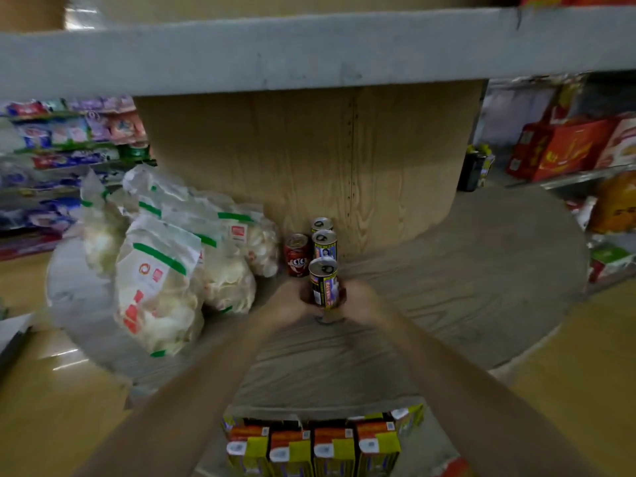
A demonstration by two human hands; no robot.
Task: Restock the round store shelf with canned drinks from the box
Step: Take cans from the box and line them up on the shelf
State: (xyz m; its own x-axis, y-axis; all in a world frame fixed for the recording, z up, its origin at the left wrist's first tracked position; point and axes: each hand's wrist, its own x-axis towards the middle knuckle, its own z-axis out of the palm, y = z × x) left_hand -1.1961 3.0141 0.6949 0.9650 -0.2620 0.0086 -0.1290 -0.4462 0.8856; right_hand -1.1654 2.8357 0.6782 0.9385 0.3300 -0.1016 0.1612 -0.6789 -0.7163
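Both my arms reach out over the round grey shelf [447, 287]. My left hand [292, 302] and my right hand [359, 297] wrap around the lower part of one tall dark can [323, 282], held upright just above or on the shelf board. Behind it stand two more dark cans [324, 244] in a row toward the wooden centre column [309, 160]. A short red can [297, 254] stands to their left. At the bottom of the view sits the box [316, 442] with yellow and orange cartons packed in a row.
Several clear bags of white crackers [158, 273] lie on the shelf's left part, close to the cans. An upper grey shelf ring [309, 49] overhangs. Store racks with packaged goods [62, 139] stand left, red gift boxes [568, 149] right. The right shelf half is bare board.
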